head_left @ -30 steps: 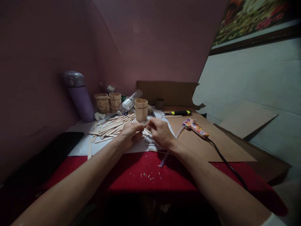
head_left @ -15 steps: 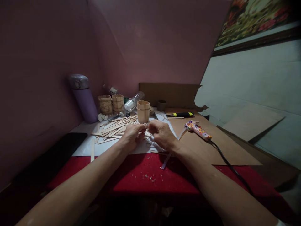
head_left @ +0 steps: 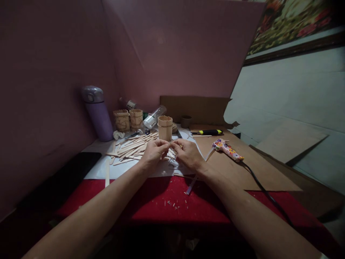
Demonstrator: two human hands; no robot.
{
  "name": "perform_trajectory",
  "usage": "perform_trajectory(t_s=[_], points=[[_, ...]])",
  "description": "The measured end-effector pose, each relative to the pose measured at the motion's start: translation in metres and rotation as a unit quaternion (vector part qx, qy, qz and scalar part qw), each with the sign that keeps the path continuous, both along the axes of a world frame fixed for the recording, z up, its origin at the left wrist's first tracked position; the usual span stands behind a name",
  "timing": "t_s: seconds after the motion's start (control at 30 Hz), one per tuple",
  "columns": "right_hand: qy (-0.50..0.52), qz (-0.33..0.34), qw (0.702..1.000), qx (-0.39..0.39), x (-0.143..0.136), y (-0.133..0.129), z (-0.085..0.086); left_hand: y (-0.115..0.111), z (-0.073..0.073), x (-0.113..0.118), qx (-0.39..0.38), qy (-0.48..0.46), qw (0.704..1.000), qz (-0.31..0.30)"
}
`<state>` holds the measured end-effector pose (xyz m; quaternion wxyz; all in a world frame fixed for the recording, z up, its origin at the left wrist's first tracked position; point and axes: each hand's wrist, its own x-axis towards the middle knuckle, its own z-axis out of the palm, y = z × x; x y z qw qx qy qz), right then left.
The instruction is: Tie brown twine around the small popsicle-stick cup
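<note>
My left hand (head_left: 157, 153) and my right hand (head_left: 187, 153) meet fingertip to fingertip over the white paper (head_left: 94, 172). Both are closed in a pinch on a thin strand that looks like twine (head_left: 170, 141); most of it is hidden by the fingers. Just behind them stands a cup made of craft sticks (head_left: 165, 128), upright, with a band round its upper part. Left of my hands lies a heap of loose craft sticks (head_left: 132, 149). A ball of twine (head_left: 174, 127) shows partly behind the cup.
A glue gun (head_left: 228, 150) with a black cord rests on cardboard (head_left: 258, 176) at right, below a utility knife (head_left: 210, 132). A clear glue stick (head_left: 192, 185) lies near the front. Two decorated cups (head_left: 122, 120), plastic bottles (head_left: 155, 117) and a purple flask (head_left: 98, 115) stand at back left.
My right hand's fingers have shifted from a tighter fist to a more extended pinch beside my left fingertips. The view has moved slightly; the cup and tools stay put.
</note>
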<state>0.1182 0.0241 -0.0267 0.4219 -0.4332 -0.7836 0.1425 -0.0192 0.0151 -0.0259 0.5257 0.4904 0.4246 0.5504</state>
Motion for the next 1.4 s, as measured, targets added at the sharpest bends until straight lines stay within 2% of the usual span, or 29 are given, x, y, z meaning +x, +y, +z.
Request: perform_trajectory(t_s=[0.1,0.2,0.27,0.33,0.43,0.57,0.83,1.03,1.2,1.4], points=[[0.070,0.043,0.994,-0.071,-0.001,0.000,-0.001,-0.002,-0.001,0.000,0.007,0.007,1.000,-0.008],[0.082,0.036,0.991,-0.097,-0.002,-0.001,-0.002,-0.001,-0.003,0.001,0.011,0.021,1.000,0.001],[0.060,0.020,0.995,-0.079,-0.002,-0.001,-0.003,0.000,-0.005,0.001,0.028,0.051,0.998,0.018],[0.039,0.009,0.998,-0.053,-0.001,-0.002,-0.003,0.004,-0.007,0.001,0.066,0.120,0.989,0.050],[0.023,0.001,1.000,-0.012,-0.001,-0.003,-0.003,0.008,-0.011,0.000,0.129,0.234,0.959,0.098],[0.023,-0.003,0.999,0.023,0.000,-0.004,-0.002,0.009,-0.011,-0.001,0.160,0.289,0.938,0.102],[0.036,0.003,0.997,0.062,0.000,-0.006,0.000,0.000,0.000,0.002,0.170,0.281,0.937,0.115],[0.043,0.008,0.996,0.079,0.000,-0.004,-0.002,0.002,-0.002,-0.002,0.181,0.279,0.933,0.135],[0.034,0.004,0.995,0.098,0.001,-0.005,-0.001,0.004,-0.005,-0.003,0.180,0.224,0.954,0.087],[0.048,-0.010,0.991,0.121,0.002,-0.005,0.000,0.002,-0.002,0.002,0.131,0.144,0.980,0.041]])
